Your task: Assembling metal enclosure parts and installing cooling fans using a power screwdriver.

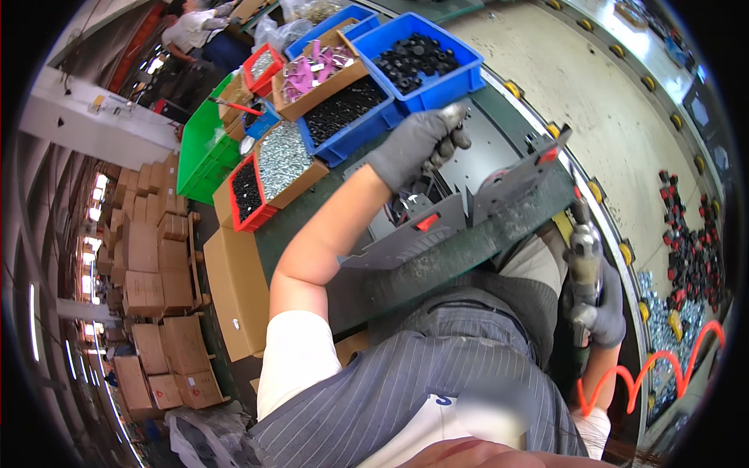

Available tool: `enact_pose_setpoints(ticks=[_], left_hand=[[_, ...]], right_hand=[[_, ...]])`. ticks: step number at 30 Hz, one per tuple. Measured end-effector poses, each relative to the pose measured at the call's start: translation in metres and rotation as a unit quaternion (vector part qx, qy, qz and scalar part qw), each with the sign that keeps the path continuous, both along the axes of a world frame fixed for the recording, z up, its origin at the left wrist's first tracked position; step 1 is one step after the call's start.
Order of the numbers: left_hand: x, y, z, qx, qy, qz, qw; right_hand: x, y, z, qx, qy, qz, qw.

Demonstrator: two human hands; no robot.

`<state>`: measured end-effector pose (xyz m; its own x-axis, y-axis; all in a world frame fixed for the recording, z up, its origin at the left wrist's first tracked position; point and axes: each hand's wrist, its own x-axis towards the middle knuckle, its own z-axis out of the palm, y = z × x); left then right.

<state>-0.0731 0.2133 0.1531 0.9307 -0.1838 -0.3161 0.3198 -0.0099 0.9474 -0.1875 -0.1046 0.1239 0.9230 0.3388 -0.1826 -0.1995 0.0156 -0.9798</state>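
Note:
My left hand [421, 144], in a grey glove, is held over the far part of a grey metal housing [421, 234] on the dark green bench [484, 249]. Its fingers are curled closed, and whatever they may hold is hidden. Down by my right side, my gloved right hand [607, 308] grips an air screwdriver [583, 261] with a metal body. A coiled orange hose [663, 359] runs close beside that arm. Another upright grey panel [519, 183] with a red mark stands at the right of the housing.
Beyond my left hand stand blue bins of black parts [421, 66], a carton of pink parts [316, 70], a box of screws [285, 160] and a green crate [207, 144]. A roller-edged line runs along the right, with red-black parts [686, 242]. Another person [195, 35] works far left.

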Motion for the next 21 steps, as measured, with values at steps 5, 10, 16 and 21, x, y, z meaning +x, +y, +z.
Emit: enact_pose_setpoints(ticks=[5,10,16,21], left_hand=[[-0.011,-0.018,0.034,-0.03,-0.051,-0.105,0.993],[-0.023,-0.027,0.045,0.052,-0.047,-0.076,0.995],[-0.025,-0.032,0.044,0.107,-0.05,-0.072,0.99],[-0.025,-0.037,0.048,0.153,-0.058,-0.073,0.984]], right_hand=[[0.018,0.019,0.031,0.004,0.016,0.129,0.992],[0.024,0.031,0.039,-0.017,-0.012,0.16,0.987],[0.021,0.027,0.033,-0.02,-0.009,0.166,0.986],[0.021,0.025,0.031,-0.033,0.006,0.164,0.986]])
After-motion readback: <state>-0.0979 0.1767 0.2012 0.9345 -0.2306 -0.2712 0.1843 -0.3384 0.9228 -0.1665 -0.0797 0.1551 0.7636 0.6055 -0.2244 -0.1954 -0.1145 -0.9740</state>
